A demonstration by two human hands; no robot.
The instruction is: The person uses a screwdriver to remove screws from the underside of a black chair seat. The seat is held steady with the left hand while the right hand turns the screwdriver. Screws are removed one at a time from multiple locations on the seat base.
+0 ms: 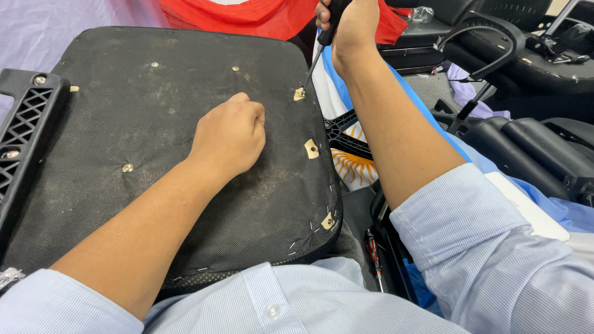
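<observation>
A chair seat base (124, 111) lies upside down in front of me, covered in dusty black fabric stapled along its edge. My left hand (230, 133) rests on it as a closed fist, holding nothing visible. My right hand (348, 25) grips the black handle of a screwdriver (317, 59). Its tip sits on a small brass bracket (299, 94) near the seat's right edge. Two more brass brackets (312, 148) (328, 221) lie further down that same edge.
A black lattice armrest (21, 133) is attached at the seat's left. A second, red-handled screwdriver (372, 250) lies low at the right. Black chair parts (532, 148) and a curved armrest (489, 31) crowd the right. Red cloth (247, 15) lies behind.
</observation>
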